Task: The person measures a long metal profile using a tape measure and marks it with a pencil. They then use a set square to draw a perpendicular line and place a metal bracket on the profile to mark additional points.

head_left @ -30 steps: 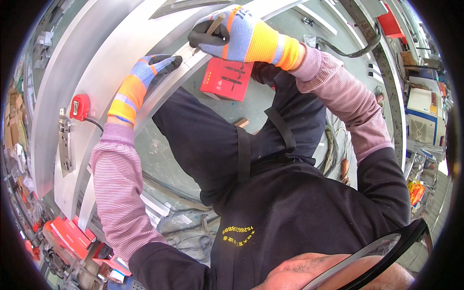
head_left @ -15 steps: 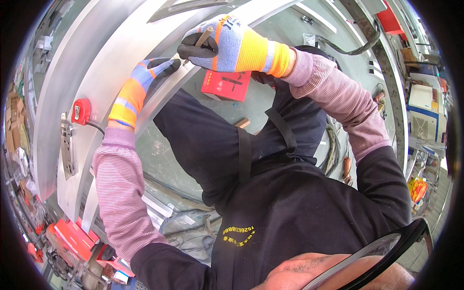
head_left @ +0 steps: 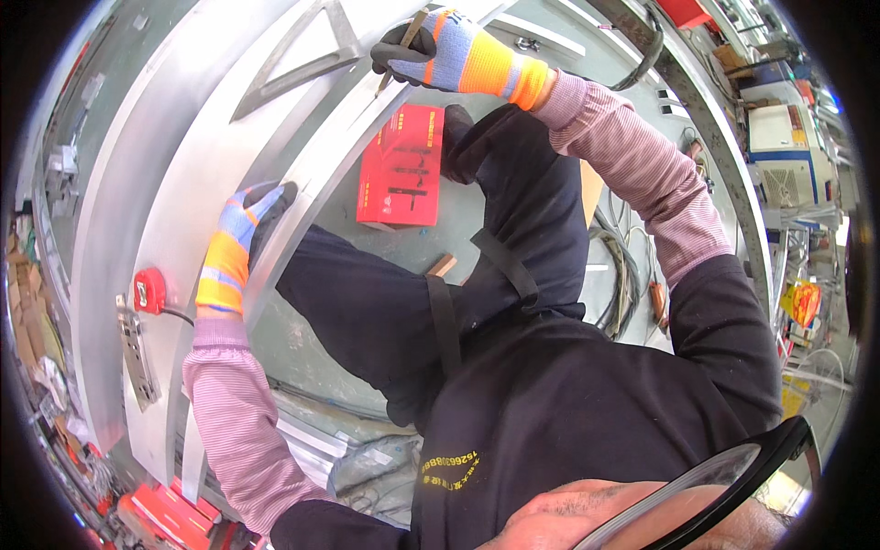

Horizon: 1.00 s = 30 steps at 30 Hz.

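A: What does the head view show of the hands?
B: The right hand (head_left: 414, 57), gloved, is closed around a thin brown stick (head_left: 416, 26), its lower end pointing down at a pale metal bar (head_left: 341, 137).
A: And the left hand (head_left: 249, 220)?
B: Gloved too, its fingertips touch that bar, which runs between both hands. The far fingers are hidden, so I can't fairly tell how tightly it grips.
A: What lies around them?
B: A grey metal triangle (head_left: 302, 81) lies left of the right hand, farther out than the left one. Left of the left hand sits a red tape measure (head_left: 148, 291), with a slotted metal fitting (head_left: 137, 353) just beside it. A red box (head_left: 401, 156) stands between the hands, lower down on the floor (head_left: 312, 344).
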### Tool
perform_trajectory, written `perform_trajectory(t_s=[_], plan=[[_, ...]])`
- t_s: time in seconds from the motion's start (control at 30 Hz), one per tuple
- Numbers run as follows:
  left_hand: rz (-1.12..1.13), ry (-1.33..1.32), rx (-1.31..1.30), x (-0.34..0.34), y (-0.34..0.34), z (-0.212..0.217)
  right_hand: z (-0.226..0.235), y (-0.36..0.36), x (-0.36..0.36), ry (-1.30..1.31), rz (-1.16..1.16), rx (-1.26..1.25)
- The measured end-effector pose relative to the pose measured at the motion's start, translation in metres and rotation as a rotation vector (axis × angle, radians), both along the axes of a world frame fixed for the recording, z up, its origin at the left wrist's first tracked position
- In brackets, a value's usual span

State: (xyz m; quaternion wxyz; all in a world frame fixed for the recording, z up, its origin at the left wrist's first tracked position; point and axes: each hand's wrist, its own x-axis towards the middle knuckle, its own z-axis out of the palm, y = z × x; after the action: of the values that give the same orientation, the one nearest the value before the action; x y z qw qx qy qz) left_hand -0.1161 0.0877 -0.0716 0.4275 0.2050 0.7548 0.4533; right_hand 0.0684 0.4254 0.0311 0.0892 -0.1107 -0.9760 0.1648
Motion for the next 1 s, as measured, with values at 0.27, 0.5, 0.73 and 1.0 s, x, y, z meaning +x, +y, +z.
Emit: perform_trajectory(t_s=[0.27,0.5,0.73,1.0], plan=[[0.014,0.070,-0.069,0.018,0.000,0.034,0.009,0.019,0.008,0.141,-0.062,-0.114],[-0.012,0.120,-0.073,0.032,0.002,0.049,0.037,0.008,0.027,0.229,-0.029,-0.397],[-0.033,0.399,0.082,0.062,0.019,0.060,-0.001,0.029,0.098,0.625,0.100,-0.852],[-0.113,1.356,-0.140,0.090,0.005,0.070,-0.086,0.044,0.135,0.702,-0.197,-0.969]])
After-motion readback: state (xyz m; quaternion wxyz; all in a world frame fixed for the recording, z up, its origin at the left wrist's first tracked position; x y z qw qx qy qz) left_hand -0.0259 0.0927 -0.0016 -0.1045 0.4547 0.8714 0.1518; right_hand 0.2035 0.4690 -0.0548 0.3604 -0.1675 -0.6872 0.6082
